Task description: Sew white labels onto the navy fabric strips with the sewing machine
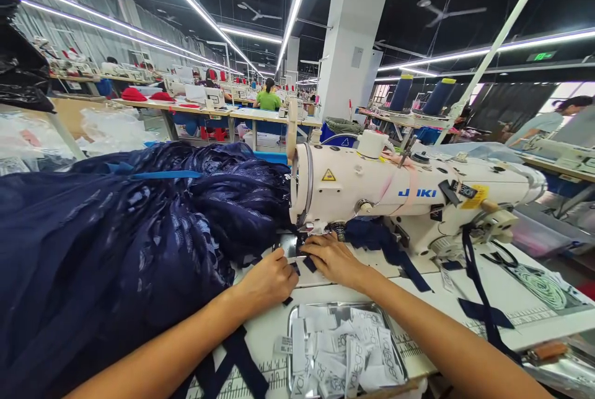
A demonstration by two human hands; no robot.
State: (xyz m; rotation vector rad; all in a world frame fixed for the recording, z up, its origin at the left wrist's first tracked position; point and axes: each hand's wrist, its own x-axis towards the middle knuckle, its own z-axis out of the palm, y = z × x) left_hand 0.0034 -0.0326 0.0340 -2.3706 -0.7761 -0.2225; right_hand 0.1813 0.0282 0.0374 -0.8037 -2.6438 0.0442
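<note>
- Rows of sewing stations stretch back under strip lights in a garment hall, with other workers seated well apart from this bench.
- Navy fabric (116, 244) is heaped high along the left of the table (511, 300), its bulk apparently parked there so only the working edge feeds toward the needle.
- Left hand (269, 278) lies knuckles up at the edge of that heap, fingers curled and pressing the cloth flat just left of the needle; whether it pinches anything cannot be told.
- Right hand (332, 259) rests beside it, nearly touching, fingers extended and flat, holding a small white label (296, 261) and a dark strip against the bed under the presser foot, seemingly to keep both aligned.
- Steel tray (292, 349) of loose printed labels (346, 352) sits just before the wrists, between the forearms, within easy reach of either hand.
- White Juki machine (409, 191) spans the bench to the right, head over the hands.
- Navy tape (474, 281) hangs from the machine's arm and trails across the table, near but clear of the seam.
- Two blue thread cones (439, 96) stand behind the machine.
</note>
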